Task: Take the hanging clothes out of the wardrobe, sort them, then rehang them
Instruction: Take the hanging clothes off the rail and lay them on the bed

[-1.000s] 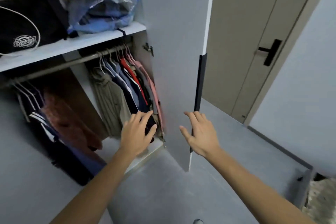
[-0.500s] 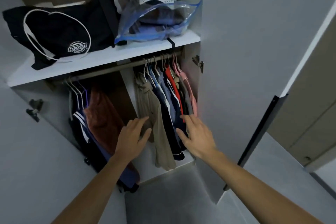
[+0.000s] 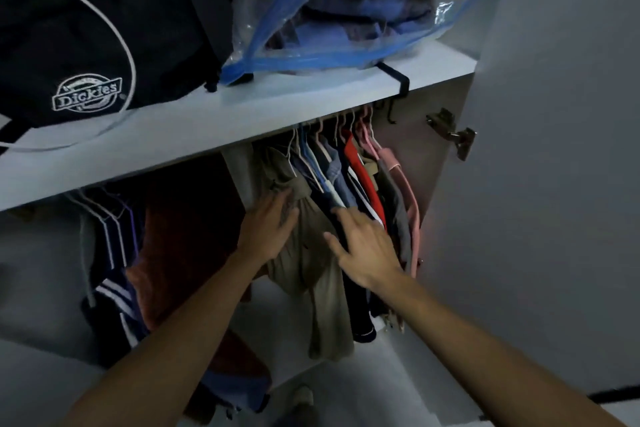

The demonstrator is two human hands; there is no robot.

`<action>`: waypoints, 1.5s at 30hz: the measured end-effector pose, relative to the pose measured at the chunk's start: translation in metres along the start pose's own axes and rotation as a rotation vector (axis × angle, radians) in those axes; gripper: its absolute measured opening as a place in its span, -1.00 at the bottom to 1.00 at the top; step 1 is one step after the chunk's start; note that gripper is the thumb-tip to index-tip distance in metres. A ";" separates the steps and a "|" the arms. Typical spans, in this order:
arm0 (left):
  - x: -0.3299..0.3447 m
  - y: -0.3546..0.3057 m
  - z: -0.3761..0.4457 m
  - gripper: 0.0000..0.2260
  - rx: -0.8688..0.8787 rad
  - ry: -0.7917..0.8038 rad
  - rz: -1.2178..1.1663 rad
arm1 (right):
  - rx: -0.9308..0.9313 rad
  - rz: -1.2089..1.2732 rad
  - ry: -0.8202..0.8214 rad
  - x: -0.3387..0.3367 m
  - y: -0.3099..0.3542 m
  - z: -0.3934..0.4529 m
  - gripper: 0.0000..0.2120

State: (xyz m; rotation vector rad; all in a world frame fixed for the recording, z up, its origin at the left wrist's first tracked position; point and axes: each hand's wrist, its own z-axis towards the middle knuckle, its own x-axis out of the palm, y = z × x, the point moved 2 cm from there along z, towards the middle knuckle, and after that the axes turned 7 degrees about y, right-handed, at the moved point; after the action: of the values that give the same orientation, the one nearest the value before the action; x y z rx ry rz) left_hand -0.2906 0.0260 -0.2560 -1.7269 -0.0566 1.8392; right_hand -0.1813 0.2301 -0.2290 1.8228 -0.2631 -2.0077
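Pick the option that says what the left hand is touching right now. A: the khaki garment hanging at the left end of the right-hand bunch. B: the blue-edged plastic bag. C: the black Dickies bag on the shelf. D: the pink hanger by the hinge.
A: the left hand lies with straight fingers on the khaki garment, well below the shelf.
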 end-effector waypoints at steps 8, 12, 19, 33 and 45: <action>0.008 0.044 0.098 -0.33 0.021 -0.072 0.024 | -0.009 -0.270 -0.192 0.037 0.015 0.082 -0.68; 0.025 0.055 0.125 -0.31 0.060 -0.081 -0.019 | -0.017 -0.373 -0.239 0.057 0.015 0.100 -0.72; 0.036 0.059 0.135 -0.36 0.074 -0.159 -0.035 | 0.039 -0.435 -0.342 0.080 -0.005 0.115 -0.74; 0.021 0.046 0.123 -0.36 0.112 -0.268 -0.127 | -0.018 -0.336 -0.405 0.054 -0.019 0.110 -0.90; 0.005 0.034 0.098 -0.39 0.018 -0.296 -0.137 | -0.085 -0.189 -0.368 0.025 0.002 0.091 -0.86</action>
State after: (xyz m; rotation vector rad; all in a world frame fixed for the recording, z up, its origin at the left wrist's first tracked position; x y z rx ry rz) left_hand -0.3942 0.0365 -0.2609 -1.3908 -0.2701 1.9696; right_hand -0.2716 0.2059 -0.2392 1.4647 -0.1106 -2.4419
